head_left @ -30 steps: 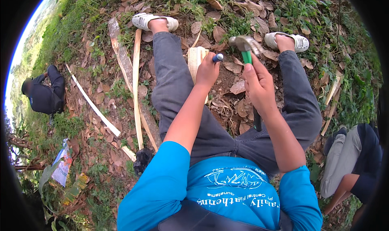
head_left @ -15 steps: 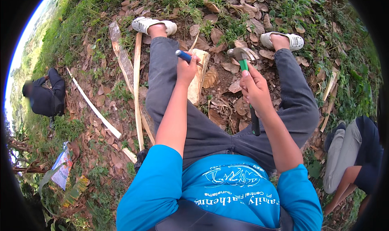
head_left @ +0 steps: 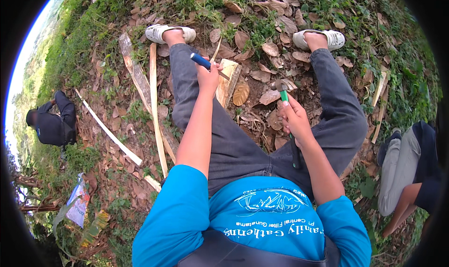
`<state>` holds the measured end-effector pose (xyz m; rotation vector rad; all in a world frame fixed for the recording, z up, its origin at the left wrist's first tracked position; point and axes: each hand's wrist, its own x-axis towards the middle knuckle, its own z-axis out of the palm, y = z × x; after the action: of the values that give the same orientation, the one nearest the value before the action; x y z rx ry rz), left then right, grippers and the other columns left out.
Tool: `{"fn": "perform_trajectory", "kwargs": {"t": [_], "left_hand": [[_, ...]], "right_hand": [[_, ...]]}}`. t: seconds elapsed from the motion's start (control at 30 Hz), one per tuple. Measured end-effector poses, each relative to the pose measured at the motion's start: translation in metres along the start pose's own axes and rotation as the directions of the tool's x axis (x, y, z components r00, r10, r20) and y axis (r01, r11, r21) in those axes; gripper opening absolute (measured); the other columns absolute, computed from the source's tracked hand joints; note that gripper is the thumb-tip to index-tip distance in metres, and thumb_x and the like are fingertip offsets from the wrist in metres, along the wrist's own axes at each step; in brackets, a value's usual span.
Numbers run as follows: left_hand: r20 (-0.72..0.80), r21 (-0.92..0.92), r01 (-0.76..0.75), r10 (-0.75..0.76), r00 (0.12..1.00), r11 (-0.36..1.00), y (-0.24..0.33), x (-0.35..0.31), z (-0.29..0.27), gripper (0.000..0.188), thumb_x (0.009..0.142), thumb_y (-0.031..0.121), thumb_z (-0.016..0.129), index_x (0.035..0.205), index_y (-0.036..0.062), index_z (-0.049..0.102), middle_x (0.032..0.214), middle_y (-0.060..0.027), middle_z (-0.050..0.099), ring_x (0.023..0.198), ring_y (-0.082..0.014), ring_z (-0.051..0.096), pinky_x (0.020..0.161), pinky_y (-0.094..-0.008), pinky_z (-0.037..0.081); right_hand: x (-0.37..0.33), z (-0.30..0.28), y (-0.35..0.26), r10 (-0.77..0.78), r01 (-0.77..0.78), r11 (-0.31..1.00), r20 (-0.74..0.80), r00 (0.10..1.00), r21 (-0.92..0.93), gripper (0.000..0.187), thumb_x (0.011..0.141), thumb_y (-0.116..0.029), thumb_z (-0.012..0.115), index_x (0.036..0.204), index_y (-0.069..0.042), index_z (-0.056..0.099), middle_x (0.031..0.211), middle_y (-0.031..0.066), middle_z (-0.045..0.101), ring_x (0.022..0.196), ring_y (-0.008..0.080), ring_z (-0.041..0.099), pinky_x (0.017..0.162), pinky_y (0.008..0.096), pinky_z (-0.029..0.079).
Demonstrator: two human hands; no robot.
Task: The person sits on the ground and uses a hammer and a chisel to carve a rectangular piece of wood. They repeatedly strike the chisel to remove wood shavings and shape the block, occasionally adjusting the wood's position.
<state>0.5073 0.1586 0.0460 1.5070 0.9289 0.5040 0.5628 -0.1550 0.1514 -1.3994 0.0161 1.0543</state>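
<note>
My left hand point(head_left: 208, 77) is closed round a chisel with a blue handle point(head_left: 199, 59). Its narrow metal blade point(head_left: 225, 75) slants over the top of a pale split wood block point(head_left: 223, 93) on the ground between my legs; whether the tip touches the wood I cannot tell. To the right, my right hand point(head_left: 295, 119) grips a claw hammer with a green and black handle point(head_left: 295, 152). The hammer's head point(head_left: 279, 84) is up in the air, right of the block and apart from the chisel.
Long wood strips point(head_left: 156, 108) and a bark-covered plank point(head_left: 135, 75) lie left of my leg, with a pale curved strip point(head_left: 110, 129) farther out. One person point(head_left: 54, 119) sits at far left; another point(head_left: 407, 168) bends at right. Dry leaves and grass cover the ground.
The hammer has dropped a little toward me and its head has turned. The chisel's blade now shows over the wood block, and its handle has shifted slightly left.
</note>
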Motion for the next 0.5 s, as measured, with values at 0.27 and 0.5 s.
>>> {"fn": "perform_trajectory", "kwargs": {"t": [0.27,0.5], "left_hand": [[-0.009,-0.204,0.094,-0.098,0.995,0.974,-0.005,-0.006,-0.006,0.036,0.104,0.008,0.049,0.133,0.0154,0.029,0.112,-0.0103,0.055,0.099,-0.0223,0.068,0.084,-0.0393,0.054],[0.051,0.04,0.077,-0.079,0.996,0.996,0.015,-0.008,0.007,0.031,0.097,0.011,0.064,0.124,0.0093,0.047,0.104,-0.0077,0.064,0.084,-0.0152,0.065,0.073,-0.0312,0.056]], "right_hand": [[0.016,-0.007,0.004,0.021,-0.02,0.998,-0.022,1.0,0.053,0.046,0.107,-0.024,0.047,0.151,-0.014,0.042,0.077,-0.0055,0.045,0.051,-0.0002,0.036,0.043,0.0191,0.034],[0.016,-0.008,0.014,0.028,-0.02,0.979,-0.037,0.999,0.202,0.021,0.105,-0.021,0.049,0.124,-0.012,0.052,0.077,-0.0044,0.046,0.051,0.0027,0.039,0.043,0.0202,0.035]]}}
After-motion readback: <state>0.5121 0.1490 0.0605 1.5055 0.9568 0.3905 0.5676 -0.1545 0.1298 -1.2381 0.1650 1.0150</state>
